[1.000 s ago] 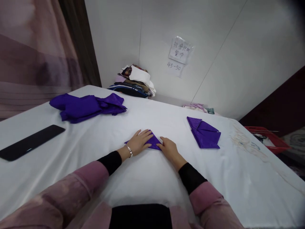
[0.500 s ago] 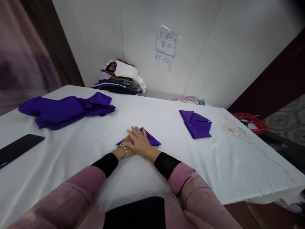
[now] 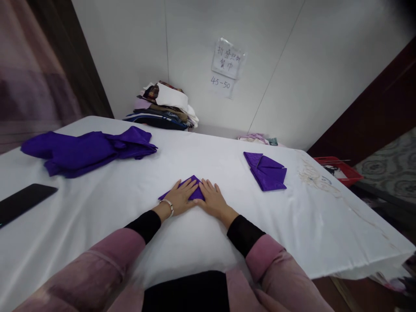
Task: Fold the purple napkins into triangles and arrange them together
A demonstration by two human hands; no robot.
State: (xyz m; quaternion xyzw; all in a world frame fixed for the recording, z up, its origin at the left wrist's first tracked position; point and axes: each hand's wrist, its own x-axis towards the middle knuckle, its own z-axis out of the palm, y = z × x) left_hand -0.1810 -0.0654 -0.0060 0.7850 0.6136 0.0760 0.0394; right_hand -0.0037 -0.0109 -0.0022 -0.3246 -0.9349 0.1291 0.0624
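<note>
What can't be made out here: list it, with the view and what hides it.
- Parts of the purple cloth under the left hand and right hand: head view, covered by them.
- Left end of the black slab: head view, cut off by the picture's left edge.
- What the red basket holds: head view, too small.

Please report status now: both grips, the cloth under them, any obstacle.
Left grip and right grip: open, flat on the folded purple cloth. Peak points forward. Nothing else visible on it; second folded piece lies apart, at right.
</note>
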